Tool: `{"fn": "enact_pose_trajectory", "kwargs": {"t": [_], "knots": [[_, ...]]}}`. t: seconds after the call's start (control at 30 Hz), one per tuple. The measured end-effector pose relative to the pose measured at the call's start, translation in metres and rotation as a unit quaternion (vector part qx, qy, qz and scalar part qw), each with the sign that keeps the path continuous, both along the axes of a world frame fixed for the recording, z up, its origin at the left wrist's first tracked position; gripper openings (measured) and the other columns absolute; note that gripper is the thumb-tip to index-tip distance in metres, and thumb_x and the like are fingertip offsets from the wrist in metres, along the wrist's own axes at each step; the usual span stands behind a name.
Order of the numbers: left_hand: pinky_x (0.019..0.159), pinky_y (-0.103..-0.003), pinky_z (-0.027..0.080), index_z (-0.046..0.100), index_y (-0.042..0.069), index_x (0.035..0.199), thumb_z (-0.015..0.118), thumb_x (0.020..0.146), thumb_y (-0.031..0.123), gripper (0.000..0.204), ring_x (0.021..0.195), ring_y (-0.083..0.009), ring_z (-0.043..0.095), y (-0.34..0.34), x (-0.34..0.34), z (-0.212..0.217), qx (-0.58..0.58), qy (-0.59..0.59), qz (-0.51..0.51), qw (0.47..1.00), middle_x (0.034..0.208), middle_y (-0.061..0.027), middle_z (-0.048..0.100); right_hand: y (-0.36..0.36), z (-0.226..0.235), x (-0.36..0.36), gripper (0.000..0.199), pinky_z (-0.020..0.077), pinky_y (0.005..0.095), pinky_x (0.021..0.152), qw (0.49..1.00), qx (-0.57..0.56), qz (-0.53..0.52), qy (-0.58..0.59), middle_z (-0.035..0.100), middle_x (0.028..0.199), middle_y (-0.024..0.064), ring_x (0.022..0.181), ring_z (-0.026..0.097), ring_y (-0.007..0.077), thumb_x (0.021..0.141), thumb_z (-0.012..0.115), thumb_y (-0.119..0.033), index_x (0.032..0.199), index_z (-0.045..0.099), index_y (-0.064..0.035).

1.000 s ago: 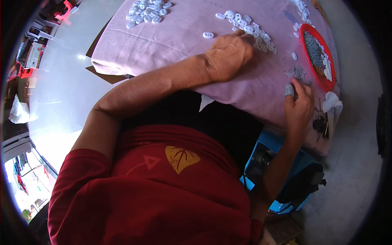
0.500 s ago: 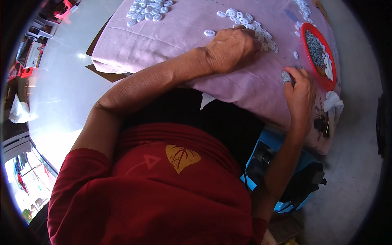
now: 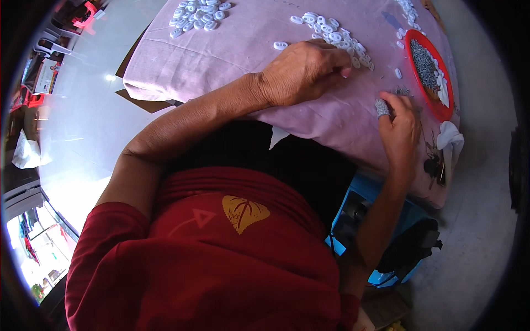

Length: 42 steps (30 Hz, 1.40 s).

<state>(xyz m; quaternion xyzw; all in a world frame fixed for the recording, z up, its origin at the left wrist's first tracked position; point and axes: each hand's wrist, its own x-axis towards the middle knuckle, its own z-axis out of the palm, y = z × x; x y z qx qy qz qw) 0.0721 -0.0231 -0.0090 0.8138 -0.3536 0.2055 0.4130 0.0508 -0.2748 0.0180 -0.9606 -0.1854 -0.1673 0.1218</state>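
Observation:
My left hand [image 3: 306, 71] is over the pink cloth-covered table, just on the near side of a heap of small white oval plastic pieces [image 3: 335, 36]. Its fingers are curled in, and what they hold, if anything, is hidden. At the table's right, my right hand [image 3: 401, 124] has bent fingers, the index close to the thumb. A grey wrap [image 3: 382, 108] covers that thumb. Small grey screw-like bits [image 3: 402, 90] lie by its fingertips; whether it grips one cannot be made out. One white oval piece [image 3: 280, 46] lies apart, left of the heap.
A red oval tray [image 3: 443, 114] of grey screw-like bits and some white pieces stands at the right edge. Another heap of white ovals [image 3: 199, 15] lies far left. A white cloth [image 3: 451, 137] hangs by the table's right corner. Below is a blue container [image 3: 386, 277].
My left hand has drawn slightly left and nearer to me, away from the heap. My right hand has shifted a little left, uncovering more of the grey bits.

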Motion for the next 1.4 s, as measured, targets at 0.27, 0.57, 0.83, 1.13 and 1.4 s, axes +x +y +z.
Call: {"fn": "enact_pose_trajectory", "kwargs": {"t": [0.27, 0.57, 0.83, 1.13, 1.4], "knots": [[0.074, -0.028, 0.056, 0.066, 0.004, 0.102, 0.068, 0.086, 0.005, 0.016, 0.084, -0.0186, 0.069, 0.006, 0.002, -0.001, -0.067, 0.036, 0.024, 0.997, 0.092, -0.0077, 0.068, 0.011, 0.005, 0.003, 0.014, 0.0468, 0.0455, 0.076, 0.993, 0.021, -0.018, 0.113, 0.063, 0.089, 0.0167, 0.087, 0.061, 0.0356, 0.081, 0.059, -0.009, 0.094, 0.06, -0.0037], [0.086, -0.025, 0.053, 0.066, 0.001, 0.109, 0.061, 0.094, 0.004, 0.016, 0.094, -0.0095, 0.064, 0.002, -0.015, 0.003, -0.162, 0.217, -0.086, 0.959, 0.099, -0.0044, 0.068, 0.028, 0.01, -0.033, 0.016, 0.0485, 0.0417, 0.071, 0.99, 0.124, -0.006, 0.068, 0.061, 0.083, 0.0145, 0.076, 0.062, 0.0317, 0.08, 0.058, -0.004, 0.095, 0.058, -0.0029], [0.087, -0.026, 0.051, 0.067, 0.001, 0.107, 0.063, 0.093, 0.006, 0.015, 0.095, -0.0117, 0.064, -0.01, -0.028, 0.0, -0.152, 0.294, -0.185, 0.925, 0.098, -0.0052, 0.068, 0.05, -0.003, -0.05, 0.013, 0.0461, 0.0291, 0.057, 0.943, 0.323, 0.038, 0.075, 0.059, 0.073, 0.0078, 0.062, 0.056, 0.0159, 0.08, 0.062, 0.002, 0.091, 0.059, -0.0012], [0.084, -0.027, 0.053, 0.068, 0.002, 0.105, 0.068, 0.09, 0.007, 0.016, 0.093, -0.0125, 0.065, -0.008, -0.029, -0.001, -0.147, 0.302, -0.188, 0.923, 0.098, -0.006, 0.069, 0.056, -0.012, -0.054, 0.016, 0.0459, 0.0254, 0.058, 0.911, 0.398, 0.042, 0.099, 0.06, 0.077, 0.0044, 0.066, 0.056, 0.0096, 0.079, 0.062, 0.005, 0.093, 0.061, -0.0004], [0.089, -0.026, 0.052, 0.065, -0.001, 0.105, 0.067, 0.09, 0.005, 0.017, 0.096, -0.0116, 0.064, -0.01, -0.025, -0.005, -0.213, 0.367, -0.22, 0.878, 0.096, -0.0051, 0.068, 0.056, -0.013, -0.056, 0.023, 0.0479, 0.0239, 0.066, 0.909, 0.399, 0.083, 0.091, 0.064, 0.086, 0.0049, 0.077, 0.059, 0.0094, 0.079, 0.058, 0.007, 0.101, 0.063, 0.0021]]}}
